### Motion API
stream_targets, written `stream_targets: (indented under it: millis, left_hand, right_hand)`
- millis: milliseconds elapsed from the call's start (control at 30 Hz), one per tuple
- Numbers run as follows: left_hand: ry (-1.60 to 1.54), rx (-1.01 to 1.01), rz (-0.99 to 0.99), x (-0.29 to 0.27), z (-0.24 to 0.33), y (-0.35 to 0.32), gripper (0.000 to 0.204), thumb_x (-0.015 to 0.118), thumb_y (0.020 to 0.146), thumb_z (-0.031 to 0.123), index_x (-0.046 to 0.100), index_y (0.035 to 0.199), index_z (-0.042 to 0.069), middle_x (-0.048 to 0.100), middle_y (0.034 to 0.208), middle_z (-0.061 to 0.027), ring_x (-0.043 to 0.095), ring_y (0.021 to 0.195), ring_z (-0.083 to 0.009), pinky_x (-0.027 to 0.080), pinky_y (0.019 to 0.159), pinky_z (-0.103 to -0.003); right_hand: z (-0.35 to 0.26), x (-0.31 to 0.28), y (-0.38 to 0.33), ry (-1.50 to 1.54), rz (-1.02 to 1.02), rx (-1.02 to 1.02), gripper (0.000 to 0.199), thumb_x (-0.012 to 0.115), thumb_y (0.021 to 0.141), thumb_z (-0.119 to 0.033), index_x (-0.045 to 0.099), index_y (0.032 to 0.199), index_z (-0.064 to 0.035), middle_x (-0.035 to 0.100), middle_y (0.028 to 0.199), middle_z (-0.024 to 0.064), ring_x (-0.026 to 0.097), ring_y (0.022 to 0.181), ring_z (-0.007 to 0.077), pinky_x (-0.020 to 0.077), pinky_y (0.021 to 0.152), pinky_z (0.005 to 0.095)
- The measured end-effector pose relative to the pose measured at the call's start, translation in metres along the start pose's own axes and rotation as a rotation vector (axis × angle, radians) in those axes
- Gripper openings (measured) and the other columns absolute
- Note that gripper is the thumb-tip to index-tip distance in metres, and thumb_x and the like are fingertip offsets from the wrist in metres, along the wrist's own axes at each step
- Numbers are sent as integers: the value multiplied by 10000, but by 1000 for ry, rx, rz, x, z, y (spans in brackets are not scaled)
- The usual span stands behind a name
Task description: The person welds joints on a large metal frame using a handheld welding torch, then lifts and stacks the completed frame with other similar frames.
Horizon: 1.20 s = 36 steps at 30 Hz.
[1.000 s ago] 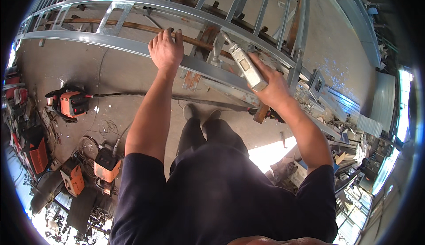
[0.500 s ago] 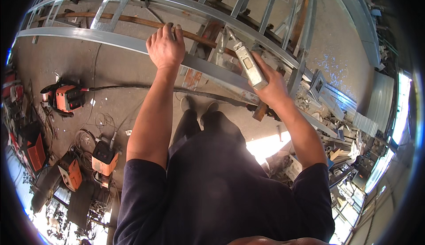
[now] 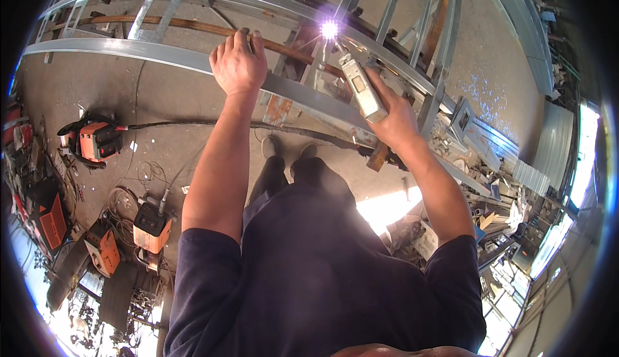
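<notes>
My right hand (image 3: pixel 394 118) is wrapped round a welding torch (image 3: pixel 362 89) with a boxy, worn metal body. From the torch tip a bright violet-white arc (image 3: pixel 329 29) flares against the farther rail of a galvanized metal frame (image 3: pixel 258 4), throwing a few sparks. The glare hides the exact spot on the metal. My left hand (image 3: pixel 238 64) lies over the near rail (image 3: pixel 303 96) of that frame, its fingers bent over the edge close to a brown rusty bar (image 3: pixel 193 27). What the left fingertips touch is partly hidden.
A thick dark cable (image 3: pixel 258 125) crosses in front of my feet from an orange-black machine (image 3: pixel 100 143) at left. More orange machines (image 3: pixel 151 228) and loose wires are at lower left. Scrap and metal offcuts (image 3: pixel 467 164) are piled at right. Sunlight patches the floor (image 3: pixel 387 212).
A bright arc with sparks has lit at the torch tip. The torch has shifted slightly up and left with my right hand. My left hand stays on the rail.
</notes>
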<state>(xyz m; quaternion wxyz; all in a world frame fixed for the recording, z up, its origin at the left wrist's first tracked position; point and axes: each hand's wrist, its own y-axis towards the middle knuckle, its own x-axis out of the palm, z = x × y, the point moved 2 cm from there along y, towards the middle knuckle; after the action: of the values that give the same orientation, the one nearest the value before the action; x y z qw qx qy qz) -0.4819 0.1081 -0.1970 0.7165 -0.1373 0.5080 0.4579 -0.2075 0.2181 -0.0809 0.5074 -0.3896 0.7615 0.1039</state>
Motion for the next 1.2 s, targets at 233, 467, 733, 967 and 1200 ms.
stream_targets:
  millis: [233,467,733,967,1200]
  left_hand:
    - [-4,9,6,2,-2,1,366,507,986,430,687,1104,134,718,1064,-64,641,1053,-268,402,1016,-436]
    - [21,45,63,5,-5,0,331,519,990,427,701,1073,163,728,999,-52,663,986,-276,442,958,-433]
    - [36,41,64,4,-4,0,330,519,997,410,707,1099,159,731,1009,-52,662,1012,-264,439,970,-422]
    - [71,30,43,4,-3,1,332,521,993,409,708,1074,146,728,987,-54,664,971,-266,450,937,-417]
    - [94,35,34,6,-2,1,338,490,1012,409,703,1084,156,730,1003,-47,667,992,-264,452,943,-408]
  right_hand:
    - [9,1,-1,-23,39,-66,735,716,855,-263,379,1507,-315,676,1169,208,664,1027,430,552,880,499]
    - [7,-3,-2,-5,-3,-6,819,754,800,-97,392,1521,-240,624,1321,189,592,1223,388,519,1005,437]
    - [12,-12,-13,121,-13,24,788,740,819,-90,406,1522,-219,633,1308,196,599,1232,374,494,1014,408]
    - [48,-23,-53,98,48,-24,765,740,823,-112,415,1510,-204,658,1222,222,649,1100,424,539,897,430]
    - [57,-22,-49,55,71,64,769,737,826,-130,405,1513,-228,649,1256,207,631,1134,421,540,907,454]
